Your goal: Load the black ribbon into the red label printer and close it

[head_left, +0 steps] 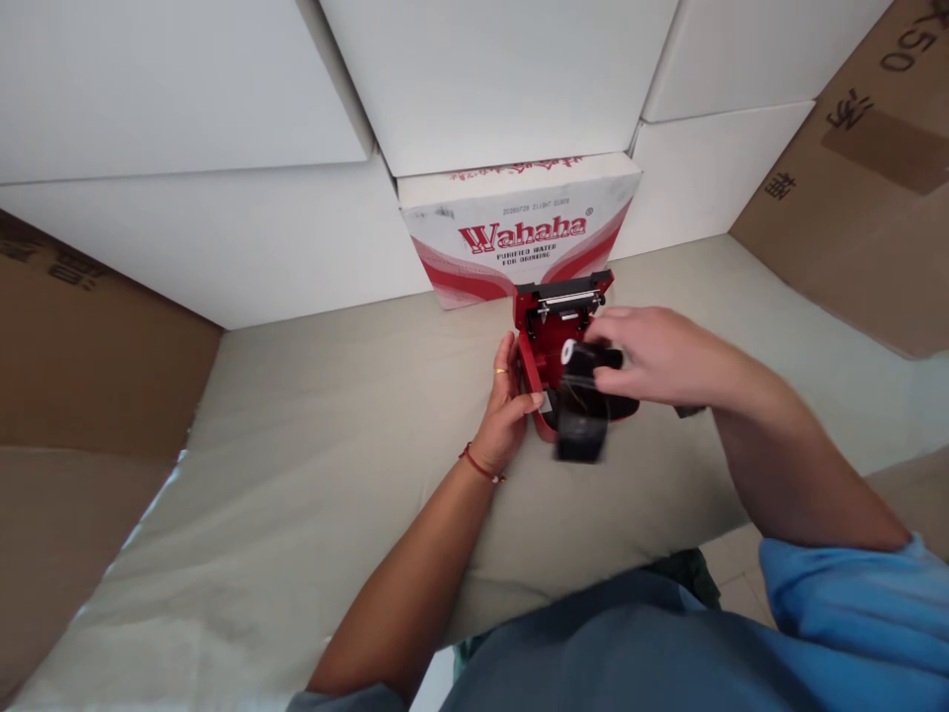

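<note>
A small red label printer (527, 364) with a black-trimmed lid stands on the cloth, its lid raised and a roller (570, 305) showing under the lid. My left hand (505, 407) holds the printer's left side, thumb over the rim and fingers along the outer wall. In my right hand (644, 348), above the printer's opening, is a black ribbon roll (593, 358) with a white core end. A loose black strip (582, 435) hangs from the roll past the printer's front edge, blurred by motion. The roll and hand hide much of the printer's inside.
Behind the printer is a Wahaha water carton (523, 237), against stacked white boxes (496, 79). Brown cardboard boxes stand at the left (96, 376) and right (860, 188). Beige cloth (318, 425) covers the surface. A small dark object (689, 410) lies partly hidden under my right wrist.
</note>
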Demonstrator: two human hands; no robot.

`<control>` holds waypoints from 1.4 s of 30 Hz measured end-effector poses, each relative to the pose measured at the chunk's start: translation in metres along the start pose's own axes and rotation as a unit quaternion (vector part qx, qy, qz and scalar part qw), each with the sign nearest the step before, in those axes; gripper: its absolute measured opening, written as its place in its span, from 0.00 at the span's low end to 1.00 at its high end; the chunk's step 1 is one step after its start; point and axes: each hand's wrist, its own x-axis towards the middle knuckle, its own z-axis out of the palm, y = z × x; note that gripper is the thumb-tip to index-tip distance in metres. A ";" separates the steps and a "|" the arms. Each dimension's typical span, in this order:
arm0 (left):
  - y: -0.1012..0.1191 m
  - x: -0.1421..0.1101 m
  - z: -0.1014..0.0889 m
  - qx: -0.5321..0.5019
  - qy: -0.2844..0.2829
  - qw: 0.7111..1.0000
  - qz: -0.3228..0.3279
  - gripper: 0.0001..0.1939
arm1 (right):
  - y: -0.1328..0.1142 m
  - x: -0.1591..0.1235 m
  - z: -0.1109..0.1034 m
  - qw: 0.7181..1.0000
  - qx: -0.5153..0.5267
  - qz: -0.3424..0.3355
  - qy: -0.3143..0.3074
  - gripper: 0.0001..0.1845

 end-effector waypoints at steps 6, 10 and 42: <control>-0.003 0.003 -0.001 0.003 0.008 1.000 0.005 0.51 | 0.094 -0.018 -0.018 0.994 0.050 0.100 0.006 0.17; -0.003 0.003 0.000 0.007 0.017 1.000 0.006 0.51 | 0.129 0.020 0.024 0.987 0.045 0.134 -0.082 0.17; 0.003 0.003 0.000 0.022 -0.007 1.000 0.010 0.47 | -0.004 0.029 0.014 0.999 -0.010 -0.023 -0.032 0.22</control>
